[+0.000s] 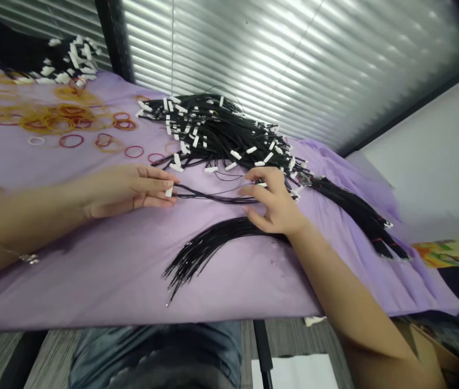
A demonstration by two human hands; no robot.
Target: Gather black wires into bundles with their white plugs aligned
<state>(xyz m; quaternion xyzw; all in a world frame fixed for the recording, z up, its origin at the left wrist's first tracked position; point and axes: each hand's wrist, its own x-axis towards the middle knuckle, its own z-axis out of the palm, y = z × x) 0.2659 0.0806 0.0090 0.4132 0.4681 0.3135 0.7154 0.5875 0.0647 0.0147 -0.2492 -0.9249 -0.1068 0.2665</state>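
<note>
My left hand [144, 186] pinches a white tag-like end piece [169, 190] on a few thin black cords [213, 196]. These cords stretch to the right across the purple cloth and pass under my right hand [272, 200]. That hand is palm down, its fingers curved and spread apart, slightly blurred, with no firm grip showing. Just behind it lies a large heap of black cords [221, 129] with many white end pieces. Nearer me, a loose bundle of black cords [209, 237] with small metal tips fans out to the left, its right end hidden behind my right hand and wrist.
Orange and red rubber bands [59, 121] are scattered at the left of the purple cloth [103, 270]. Another pile of black cords [19, 48] lies at the back left. Tied cord bundles [355, 213] lie at the right. Blinds [229, 48] stand behind the table.
</note>
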